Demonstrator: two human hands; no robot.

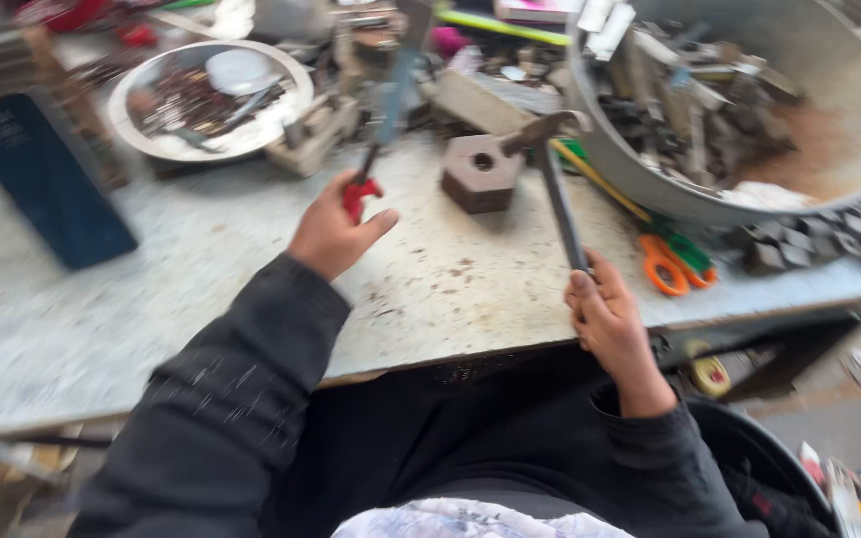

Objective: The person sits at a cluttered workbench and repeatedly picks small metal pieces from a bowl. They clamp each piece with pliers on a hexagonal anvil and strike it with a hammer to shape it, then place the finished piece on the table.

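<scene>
Hammer [557,189] stands nearly upright over the counter [201,289], head above a holed block [480,172], handle closed in the right hand [605,319]. Left hand [334,234] wraps its grip around a red-handled tool [376,149] pointing up-right.

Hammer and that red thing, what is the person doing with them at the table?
A person sits at a worn grey workbench. The right hand grips a hammer by its handle, with the head raised above a small brown block with a hole. The left hand holds a thin tool with a red handle, pointing up. A big metal bowl of scrap pieces stands on the right, a smaller bowl on the left, and orange scissors lie near the edge.
</scene>
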